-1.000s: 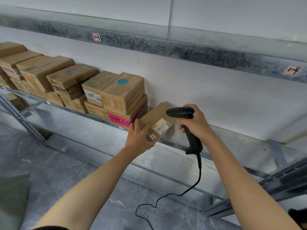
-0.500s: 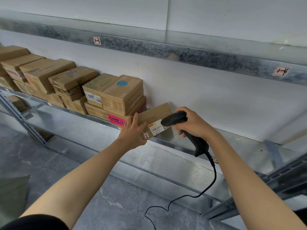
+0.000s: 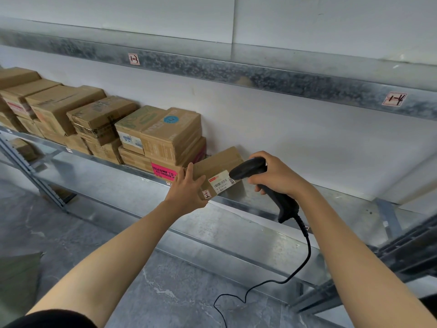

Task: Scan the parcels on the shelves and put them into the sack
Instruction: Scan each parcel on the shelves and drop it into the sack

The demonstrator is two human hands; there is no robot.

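A small flat cardboard parcel (image 3: 217, 164) lies at the front edge of the metal shelf (image 3: 331, 197), with a white barcode label (image 3: 221, 182) facing me. My left hand (image 3: 188, 190) grips the parcel's near left corner. My right hand (image 3: 275, 177) grips a black corded barcode scanner (image 3: 250, 168), whose head sits right at the label. More cardboard parcels (image 3: 165, 138) are stacked along the shelf to the left. A dark green sack (image 3: 16, 278) shows at the lower left on the floor.
An upper shelf rail (image 3: 236, 72) runs overhead with small tags. A lower shelf (image 3: 212, 233) juts out below the hands. The scanner cable (image 3: 302, 263) hangs toward the grey floor. Shelf uprights stand at the far left and right.
The scanner head has moved left and down, from above the parcel to right against its label. My left hand has kept its hold on the parcel.
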